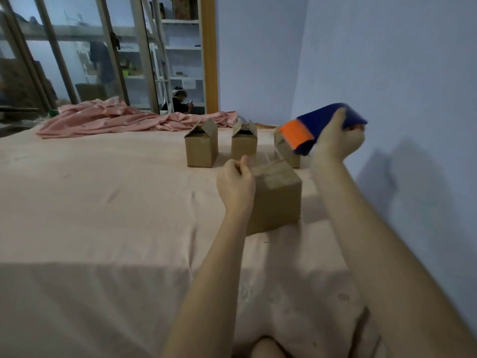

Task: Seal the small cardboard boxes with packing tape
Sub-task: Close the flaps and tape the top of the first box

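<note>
Cardboard box, flaps closed, sits on the bed near the middle of the view, with a strip of clear tape lying along its top seam. The strip's long axis runs from the near-left edge of the lid toward the far right, where a thin span of tape appears to rise off the box toward the dispenser; blur makes that span hard to trace.

Left hand is at the box's left top edge, fingers curled and thumb up against the corner, bracing it; whether the thumb pins the tape end cannot be told. Right hand is clenched round the blue-and-orange dispenser, held in the air above and to the far right of the box, well apart from the lid. The dispenser thus lies up and to the right of the box, roughly along the line of the seam, and the right hand is the one that must work it; the left is the nearer to the box.

Judged from this, the strip is laid and the next move is to cut or tear it free.

Behind stand three more boxes, flaps up and unsealed: left, middle, right, the last partly hidden by the dispenser. A pink blanket lies beyond them.
</note>
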The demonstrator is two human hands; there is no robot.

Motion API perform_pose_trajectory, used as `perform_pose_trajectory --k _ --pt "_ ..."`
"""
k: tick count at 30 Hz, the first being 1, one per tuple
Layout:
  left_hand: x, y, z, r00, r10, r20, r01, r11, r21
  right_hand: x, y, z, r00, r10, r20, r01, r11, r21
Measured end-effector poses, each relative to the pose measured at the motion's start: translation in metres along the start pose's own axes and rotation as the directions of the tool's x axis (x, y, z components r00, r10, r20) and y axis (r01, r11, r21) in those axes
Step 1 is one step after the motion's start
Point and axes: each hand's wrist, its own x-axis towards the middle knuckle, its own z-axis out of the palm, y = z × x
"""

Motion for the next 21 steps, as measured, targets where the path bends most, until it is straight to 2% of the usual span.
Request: perform_pose_trajectory --k 4,7,10,15,21 --pt "0.005 -0.002 -0.001 0.998 0.004 0.065 0.002 0.996 -0.094 0.004 -0.014 -0.004 0.961 -0.242 0.131 0.259 0.957 -0.129" --pt "0.008 -0.003 -0.001 0.992 -0.038 0.122 0.058 0.985 -0.163 -0.006 0.005 -0.017 0.929 -0.319 0.187 0.355 0.909 -0.216" --pt "0.013 -0.008 -0.007 0.985 -0.080 0.155 0.123 0.949 -0.290 -0.007 0.021 -0.028 0.947 -0.272 0.171 0.307 0.924 -0.228" --pt "0.014 -0.009 -0.010 0.978 -0.130 0.162 0.184 0.903 -0.389 -0.017 0.030 -0.029 0.960 -0.229 0.159 0.261 0.939 -0.222" --pt "0.014 -0.016 -0.006 0.989 -0.032 0.147 0.093 0.898 -0.430 -0.020 0.028 -0.032 0.971 -0.203 0.124 0.227 0.945 -0.235"
